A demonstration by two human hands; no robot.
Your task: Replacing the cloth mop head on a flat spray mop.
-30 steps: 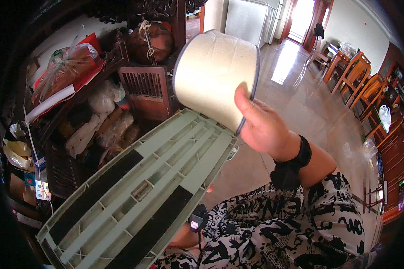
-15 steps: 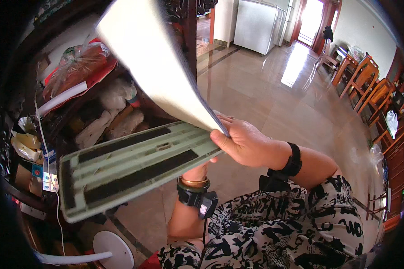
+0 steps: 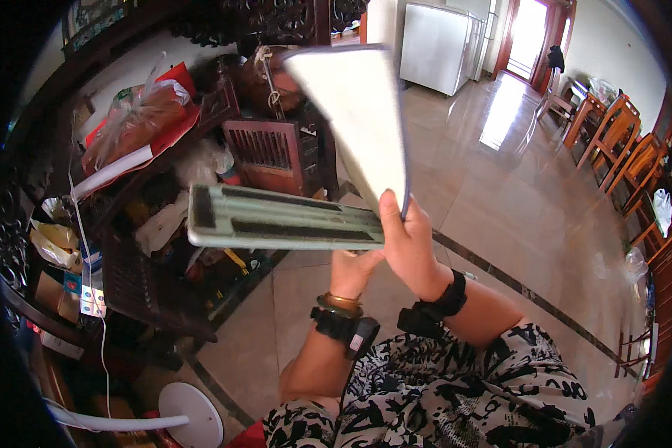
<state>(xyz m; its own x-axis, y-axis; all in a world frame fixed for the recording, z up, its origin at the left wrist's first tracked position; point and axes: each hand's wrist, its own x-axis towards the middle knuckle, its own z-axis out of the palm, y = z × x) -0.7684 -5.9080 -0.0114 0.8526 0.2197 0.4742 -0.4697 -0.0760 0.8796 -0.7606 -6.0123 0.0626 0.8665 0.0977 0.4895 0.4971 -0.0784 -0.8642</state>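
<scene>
A long pale green flat mop plate (image 3: 291,217) with black strips along its face is held out level in front of me. My left hand (image 3: 353,273) grips it from below near its right end; most of those fingers are hidden behind the plate. My right hand (image 3: 412,250) is closed on the lower end of a white mop pad (image 3: 362,112) with a dark blue edge, its thumb lying on the pad's near side. The pad stands up from the plate's right end, its far part free and apart from the plate. Where pad and plate meet is hidden by the right hand.
At left, a dark wooden cabinet (image 3: 265,149) holds bags and small boxes. A white lamp (image 3: 190,414) with a round base stands at lower left, with a thin cable. Wooden chairs (image 3: 616,138) line the right wall; a refrigerator (image 3: 440,48) stands at the back.
The pad has swung to the right and stands more upright. The plate has tilted to show its face more narrowly, and its left end has come up and inward. Both hands keep their hold.
</scene>
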